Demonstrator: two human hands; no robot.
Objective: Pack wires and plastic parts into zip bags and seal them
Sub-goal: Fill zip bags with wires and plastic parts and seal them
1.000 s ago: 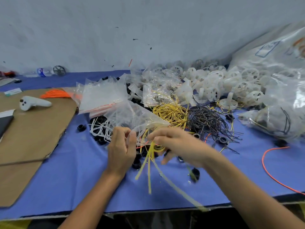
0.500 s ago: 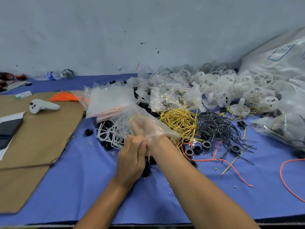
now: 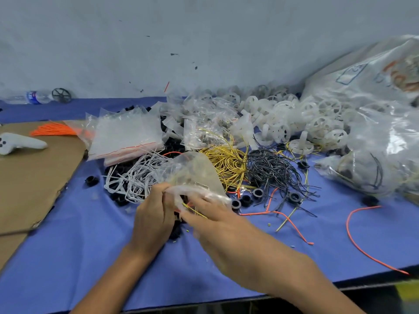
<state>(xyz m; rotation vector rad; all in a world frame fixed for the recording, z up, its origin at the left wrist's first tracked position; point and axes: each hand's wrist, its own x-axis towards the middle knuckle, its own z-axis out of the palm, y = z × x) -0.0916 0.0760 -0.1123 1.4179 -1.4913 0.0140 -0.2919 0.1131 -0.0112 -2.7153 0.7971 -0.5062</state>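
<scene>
Zip bag (image 3: 195,173) mouth pinched by left hand (image 3: 153,218); right hand (image 3: 217,220) at opening touching yellow wires (image 3: 193,209), grip unclear.

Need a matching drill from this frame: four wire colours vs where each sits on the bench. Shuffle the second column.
Things
1. orange wire bundle
2. yellow wire pile
3. black wire pile
4. white wire pile

Places
A. between the white and black piles
B. at the far edge of the cardboard
C. rightmost pile, with black rings along its near edge
D. just left of the held zip bag

Pairs: 1-B, 2-A, 3-C, 4-D
</scene>
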